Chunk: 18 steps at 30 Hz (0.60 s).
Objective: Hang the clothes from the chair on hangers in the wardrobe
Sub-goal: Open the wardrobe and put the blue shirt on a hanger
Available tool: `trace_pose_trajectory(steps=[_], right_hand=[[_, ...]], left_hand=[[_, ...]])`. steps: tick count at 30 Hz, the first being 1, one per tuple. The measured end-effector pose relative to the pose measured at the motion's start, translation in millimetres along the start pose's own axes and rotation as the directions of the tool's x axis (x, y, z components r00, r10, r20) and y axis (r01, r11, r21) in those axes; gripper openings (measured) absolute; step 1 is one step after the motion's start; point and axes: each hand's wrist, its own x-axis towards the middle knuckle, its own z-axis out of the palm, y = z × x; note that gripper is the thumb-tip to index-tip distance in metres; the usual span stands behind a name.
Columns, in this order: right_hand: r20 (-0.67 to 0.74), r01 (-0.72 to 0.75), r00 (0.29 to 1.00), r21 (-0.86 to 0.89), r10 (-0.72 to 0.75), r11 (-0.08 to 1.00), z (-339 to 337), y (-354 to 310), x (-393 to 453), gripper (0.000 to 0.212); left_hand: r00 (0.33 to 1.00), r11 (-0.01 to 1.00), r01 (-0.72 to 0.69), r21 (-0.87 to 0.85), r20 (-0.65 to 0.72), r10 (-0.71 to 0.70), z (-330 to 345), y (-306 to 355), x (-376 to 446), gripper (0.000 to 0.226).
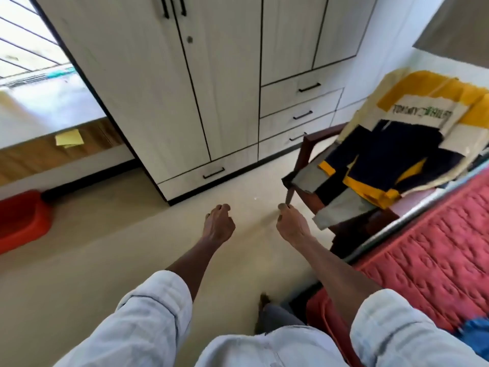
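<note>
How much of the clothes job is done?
Nothing looks done yet. The clothes lie piled on the chair, and the wardrobe doors are closed. The left hand and right hand hold nothing. Everything is left: open the wardrobe, then hang each piece.

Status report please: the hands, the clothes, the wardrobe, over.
Left hand and right hand empty, fingers loosely curled. Clothes on the chair, untouched. Wardrobe doors closed, bare floor before it.

left hand loosely curled (empty) | right hand likewise
</note>
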Motion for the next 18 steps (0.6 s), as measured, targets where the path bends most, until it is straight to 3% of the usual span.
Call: trace_pose_trajectory(steps=[5,11,14,18], right_hand=[[-0.038,0.133,0.991,0.048,-0.132,0.990,-19,-43,159,0.039],[-0.063,0.208,0.977,0.108,-0.202,0.972,-38,-84,253,0.041],[-0.098,0.326,0.943,0.079,-0.318,0.942,-77,-136,339,0.040],[-0.167,0.401,0.910,0.120,-0.379,0.908,-120,-200,424,0.040]], left_hand=[[0.991,0.996,0.075,-0.045,-0.112,-0.079,-31,-16,125,0.040],[0.980,0.990,0.122,-0.077,-0.147,-0.132,-66,-24,212,0.042],[0.946,0.975,0.157,-0.155,-0.261,-0.194,-118,-28,297,0.041],[0.864,0.963,0.070,-0.259,-0.468,-0.188,-186,-33,383,0.035]])
